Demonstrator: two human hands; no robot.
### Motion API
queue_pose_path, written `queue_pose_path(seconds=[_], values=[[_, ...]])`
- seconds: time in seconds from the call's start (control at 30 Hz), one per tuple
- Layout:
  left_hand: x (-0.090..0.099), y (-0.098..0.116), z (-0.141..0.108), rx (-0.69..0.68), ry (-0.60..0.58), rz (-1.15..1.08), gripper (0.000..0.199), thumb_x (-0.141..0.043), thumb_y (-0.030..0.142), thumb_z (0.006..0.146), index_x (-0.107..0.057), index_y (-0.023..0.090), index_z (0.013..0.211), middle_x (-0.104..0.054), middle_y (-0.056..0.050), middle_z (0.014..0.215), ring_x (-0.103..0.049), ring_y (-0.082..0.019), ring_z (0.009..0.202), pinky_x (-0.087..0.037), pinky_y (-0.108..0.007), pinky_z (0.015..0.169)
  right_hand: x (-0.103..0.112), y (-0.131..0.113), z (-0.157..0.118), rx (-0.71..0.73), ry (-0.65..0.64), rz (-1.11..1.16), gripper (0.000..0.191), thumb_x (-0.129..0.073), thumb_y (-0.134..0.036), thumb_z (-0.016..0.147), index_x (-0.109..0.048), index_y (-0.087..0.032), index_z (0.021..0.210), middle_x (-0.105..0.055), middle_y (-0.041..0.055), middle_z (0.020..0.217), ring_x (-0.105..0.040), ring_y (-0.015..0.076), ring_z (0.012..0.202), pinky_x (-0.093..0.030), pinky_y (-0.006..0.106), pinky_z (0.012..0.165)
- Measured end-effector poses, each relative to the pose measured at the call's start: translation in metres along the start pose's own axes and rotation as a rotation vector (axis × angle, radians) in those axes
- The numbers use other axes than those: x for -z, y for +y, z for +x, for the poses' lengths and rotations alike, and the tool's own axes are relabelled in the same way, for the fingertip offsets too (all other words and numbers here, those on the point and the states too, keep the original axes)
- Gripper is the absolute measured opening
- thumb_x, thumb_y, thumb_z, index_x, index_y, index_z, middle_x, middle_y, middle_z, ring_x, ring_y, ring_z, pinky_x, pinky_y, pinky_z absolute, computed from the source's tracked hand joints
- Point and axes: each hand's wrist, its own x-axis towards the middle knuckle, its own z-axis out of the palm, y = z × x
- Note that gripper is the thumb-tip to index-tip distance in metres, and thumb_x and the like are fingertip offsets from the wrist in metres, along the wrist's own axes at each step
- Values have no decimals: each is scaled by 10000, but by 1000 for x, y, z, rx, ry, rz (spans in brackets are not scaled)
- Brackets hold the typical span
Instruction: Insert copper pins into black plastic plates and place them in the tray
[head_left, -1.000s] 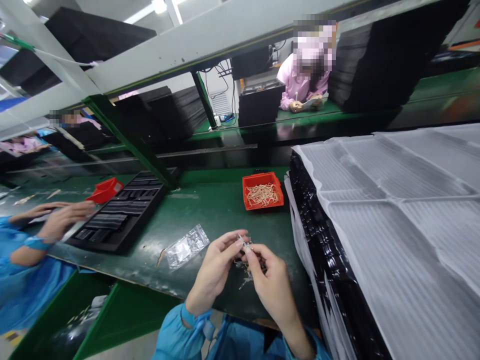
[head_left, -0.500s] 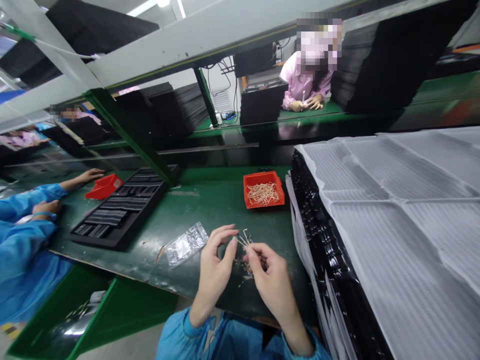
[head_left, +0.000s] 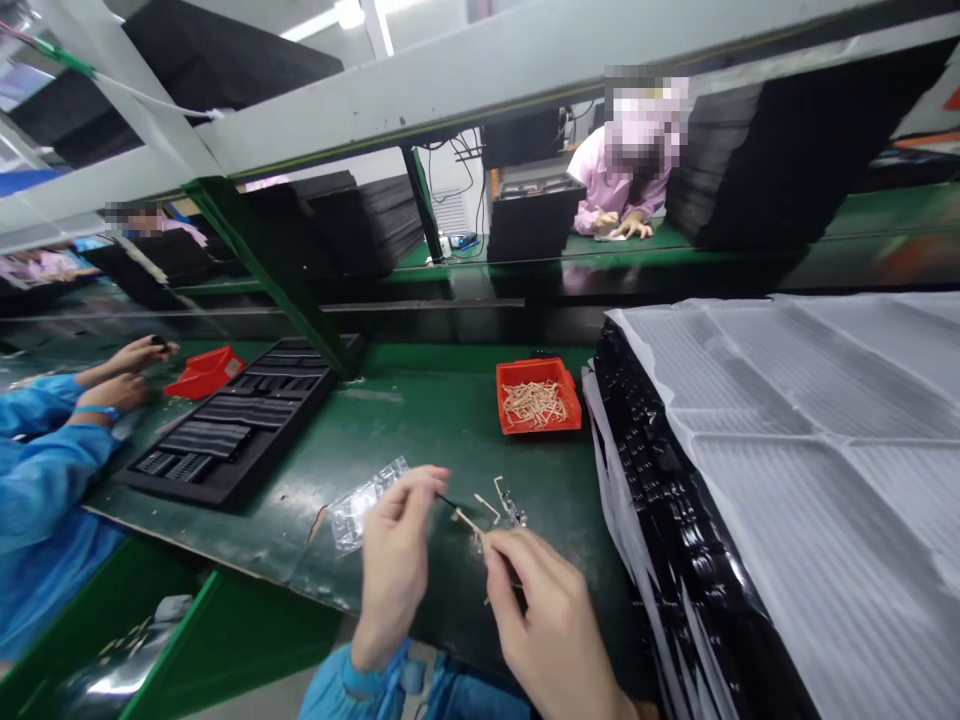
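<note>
My left hand (head_left: pixel 397 550) is closed in a pinch on the end of a thin black strip (head_left: pixel 445 500). Its other end meets a thin beige strip (head_left: pixel 469 520), which my right hand (head_left: pixel 551 610) pinches between thumb and forefinger. Whether the two strips are joined or only touching, I cannot tell. Just beyond my fingers lie loose small parts (head_left: pixel 513 510), some beige and some dark and shiny, partly hidden by my right hand. A clear plastic bag (head_left: pixel 349 525) lies flat behind my left hand.
A red bin (head_left: pixel 538 429) of beige strips stands ahead. To the right rises a tall stack of trays (head_left: pixel 810 400) under white sheeting. Leftward are a black foam tray (head_left: pixel 217 480), another red bin (head_left: pixel 206 370) and a co-worker's hands (head_left: pixel 131 375). A green post (head_left: pixel 270 275) slants down to the bench.
My hands have moved apart and nearer to me, drawing the black and beige strips into view between them. The loose parts are more exposed. The co-worker's hands at left have come together.
</note>
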Motion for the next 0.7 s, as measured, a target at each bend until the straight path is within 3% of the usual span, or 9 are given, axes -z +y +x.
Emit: queue_pose_path(seconds=[0.1,0.2,0.3,0.37,0.43,0.5,0.57,0.7], values=[[17,8,28,-181,255,-118,238,-684,431,1018,-766,223,936,-773,-48,1066,-723,-192,989,-585,-296,868,8,-2,25,2,144,-11,179,-548,-167,1015,-719,-214,1038,-746,60,873,-710,182,797,-554,285,789],[21,22,47,-376,347,-183,333,-772,542,938,-773,245,1088,-742,-60,1233,-680,-237,1203,-571,-349,1000,7,15,61,-305,289,9,270,-529,-359,995,-746,-201,977,-728,118,892,-684,243,818,-553,362,787],[13,30,52,-598,217,-125,747,-896,672,740,-725,262,1341,-666,-106,1437,-605,-330,1359,-547,-439,1099,1,32,75,-420,217,66,367,-588,-432,945,-767,-152,1101,-729,114,817,-690,240,742,-554,348,701],[4,28,49,-756,103,-26,994,-847,805,673,-641,260,1478,-605,-138,1509,-568,-391,1410,-528,-501,1137,-2,31,65,-461,111,162,506,-585,-557,948,-768,-129,1147,-750,108,796,-678,208,642,-546,315,611],[-3,25,44,-845,35,56,1105,-749,899,665,-576,254,1546,-575,-160,1523,-545,-435,1434,-502,-555,1168,-3,21,46,-526,-55,369,635,-549,-703,953,-791,-132,1088,-763,107,793,-641,164,571,-511,273,543],[-9,22,39,-866,-11,103,1134,-712,918,670,-541,254,1575,-561,-170,1527,-531,-458,1445,-477,-592,1190,0,6,29,-650,-220,724,726,-582,-807,909,-797,-129,1054,-759,105,804,-603,127,570,-468,236,541],[-13,21,34,-853,-56,121,1144,-726,910,661,-525,266,1586,-557,-170,1537,-533,-464,1443,-469,-605,1196,3,-7,19,-723,-306,985,720,-679,-817,849,-793,-128,1027,-741,83,781,-560,96,565,-428,212,554],[-10,19,31,-690,-43,109,1171,-837,915,436,-684,255,1392,-653,-163,1399,-607,-481,1357,-520,-589,1144,5,-11,19,-743,-323,1121,535,-842,-662,813,-716,-144,850,-653,-5,617,-424,46,464,-305,190,505]])
